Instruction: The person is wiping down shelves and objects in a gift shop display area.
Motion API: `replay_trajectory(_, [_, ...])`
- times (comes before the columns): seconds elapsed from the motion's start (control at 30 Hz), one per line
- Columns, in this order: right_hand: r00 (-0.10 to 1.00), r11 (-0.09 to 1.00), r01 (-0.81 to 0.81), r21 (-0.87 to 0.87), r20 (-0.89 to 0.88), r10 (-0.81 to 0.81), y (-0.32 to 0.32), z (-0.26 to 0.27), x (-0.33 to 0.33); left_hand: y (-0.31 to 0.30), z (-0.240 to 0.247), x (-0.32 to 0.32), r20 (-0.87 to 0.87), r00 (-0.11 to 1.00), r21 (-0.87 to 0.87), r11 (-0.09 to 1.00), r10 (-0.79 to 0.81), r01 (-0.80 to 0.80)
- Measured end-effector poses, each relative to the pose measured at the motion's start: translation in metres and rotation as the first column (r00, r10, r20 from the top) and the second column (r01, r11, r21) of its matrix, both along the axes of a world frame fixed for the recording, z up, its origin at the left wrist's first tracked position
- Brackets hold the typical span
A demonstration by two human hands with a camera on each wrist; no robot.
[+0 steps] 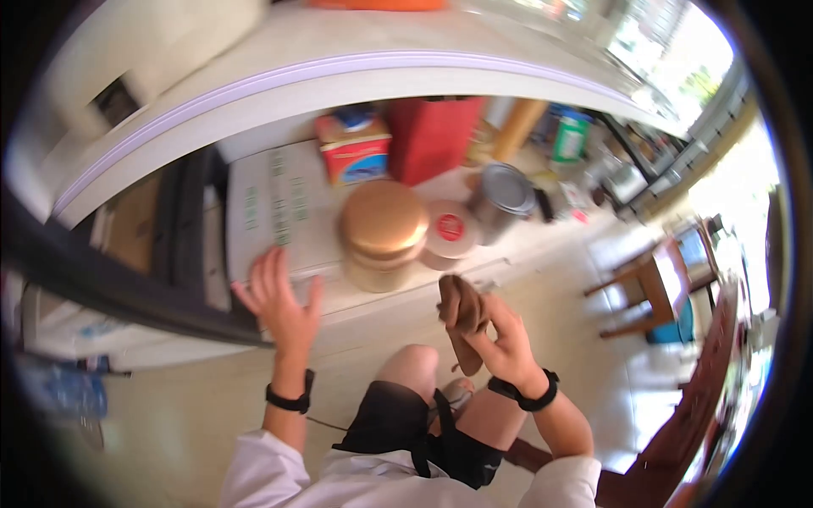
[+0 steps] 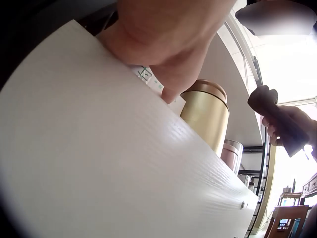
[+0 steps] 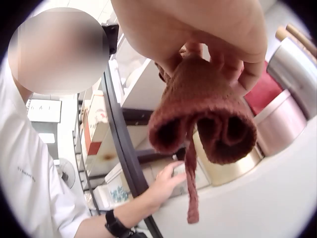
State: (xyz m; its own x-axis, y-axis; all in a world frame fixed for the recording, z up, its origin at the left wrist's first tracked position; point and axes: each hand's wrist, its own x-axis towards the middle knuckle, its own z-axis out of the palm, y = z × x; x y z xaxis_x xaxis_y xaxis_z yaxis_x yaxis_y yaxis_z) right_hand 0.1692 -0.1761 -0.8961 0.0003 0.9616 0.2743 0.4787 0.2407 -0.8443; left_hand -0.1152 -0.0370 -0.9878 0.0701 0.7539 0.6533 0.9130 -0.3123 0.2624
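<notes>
My right hand grips a bunched brown cloth in front of the shelf. In the right wrist view the cloth hangs in rolled folds, with a thin strip dangling from it. My left hand reaches to the shelf's front edge, fingers spread at the near end of a white box with green print. To the right of that box stands a gold canister with a copper-coloured lid. A pink tin with a red round label sits beside the canister.
Behind the canister are a red and blue carton and a red bag. A grey-lidded tin stands right of the pink one. A white upper shelf overhangs them. A dark post is at left, a wooden chair at right.
</notes>
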Motion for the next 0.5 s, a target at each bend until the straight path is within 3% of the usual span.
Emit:
replay_trajectory(0.07, [0.933,0.972,0.232,0.031,-0.291,-0.213,-0.015,-0.007,0.018,0.003,-0.001,0.002,0.03,0.999,0.01,1.0,-0.028,0.028])
replay_trajectory(0.1, [0.911,0.923,0.357,0.141,-0.273,-0.31,-0.025,-0.016,0.03,0.006,-0.008,0.001,0.023,0.999,0.048,0.998,-0.043,0.042])
replay_trajectory(0.13, [0.801,0.859,0.508,0.061,-0.4,-0.446,-0.034,-0.024,0.042,0.008,-0.018,-0.001,0.026,0.999,0.093,0.995,-0.036,0.033])
replay_trajectory(0.2, [0.628,0.746,0.666,0.018,-0.554,-0.547,-0.047,-0.015,0.058,0.006,-0.015,0.002,0.058,0.997,0.089,0.995,-0.052,0.047])
replay_trajectory(0.27, [0.494,0.695,0.717,-0.057,-0.662,-0.564,-0.056,-0.004,0.065,0.002,-0.013,-0.004,0.066,0.997,0.078,0.997,-0.027,0.022])
replay_trajectory(0.33, [0.465,0.722,0.685,-0.102,-0.702,-0.54,-0.075,-0.001,0.075,0.002,-0.014,-0.01,0.037,0.999,0.132,0.991,-0.017,0.012])
replay_trajectory(0.4, [0.478,0.682,0.725,-0.097,-0.642,-0.6,-0.096,0.018,0.071,0.01,-0.023,-0.009,0.009,0.996,0.191,0.978,-0.084,0.081])
replay_trajectory(0.5, [0.553,0.603,0.798,0.025,-0.429,-0.714,-0.136,0.045,0.058,0.023,-0.032,-0.02,-0.02,0.989,0.261,0.954,-0.148,0.148])
